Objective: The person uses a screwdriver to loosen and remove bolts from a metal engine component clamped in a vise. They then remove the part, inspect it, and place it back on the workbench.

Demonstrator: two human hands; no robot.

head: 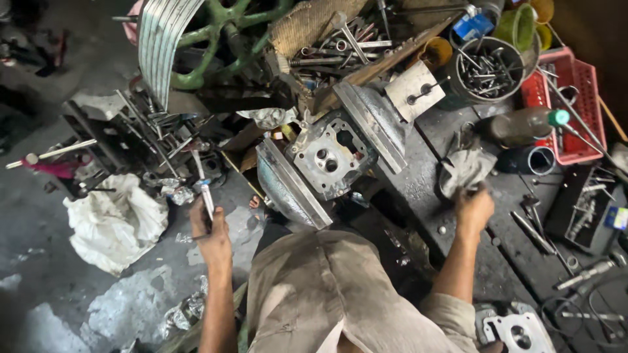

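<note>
My left hand [210, 234] is raised over the floor and grips a slim metal tool [204, 191] with a pale blue band, held upright. My right hand [473, 210] rests on the dark workbench [418, 183] and clutches a dirty grey rag [463, 167]. Between my hands a metal engine cylinder head [331, 157] sits clamped in the jaws of a large bench vise [288, 186], its ported face turned up toward me.
A round tin of bolts [487, 68], a red plastic crate [570, 104], a green-capped bottle [523, 124] and loose tools lie on the bench. Spanners [347, 40] pile up behind. A white sack [114, 219] lies on the floor. Another cast part [517, 332] sits near my right elbow.
</note>
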